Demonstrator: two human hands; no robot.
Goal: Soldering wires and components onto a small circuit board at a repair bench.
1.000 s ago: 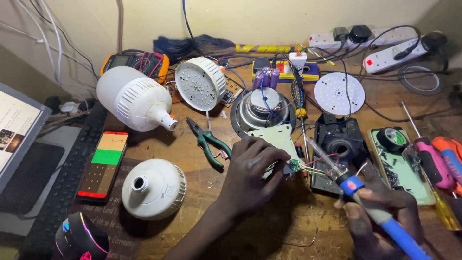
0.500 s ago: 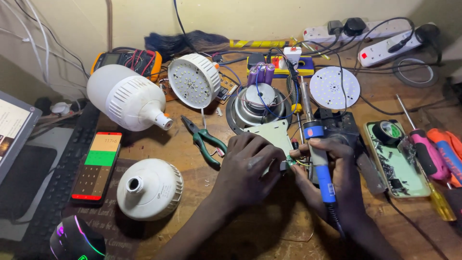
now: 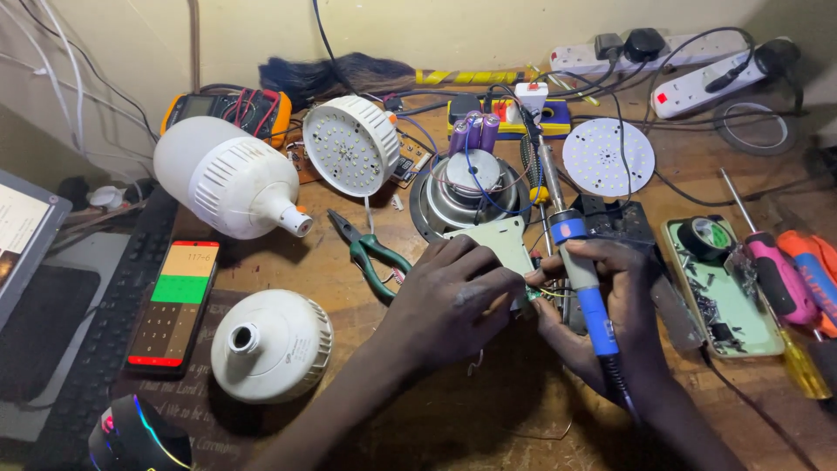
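Two bare forearms rise from the lower edge of the frame, no sleeves in view. The left hand [image 3: 449, 301] sits near centre, the right hand [image 3: 610, 314] just right of it. Neither seems to wear rings or gloves, though shadow hides detail.

Blue-and-grey soldering iron [image 3: 582, 281] here, white circuit board [image 3: 503, 243] beside it. Green-handled pliers [image 3: 373, 257] lie on the brown wooden counter [image 3: 453, 419]. White bulb housings [image 3: 272, 343], a white LED disc [image 3: 608, 157] dotted yellow, a pink-handled screwdriver [image 3: 771, 269], and a phone [image 3: 175, 303] glowing orange, green and red.
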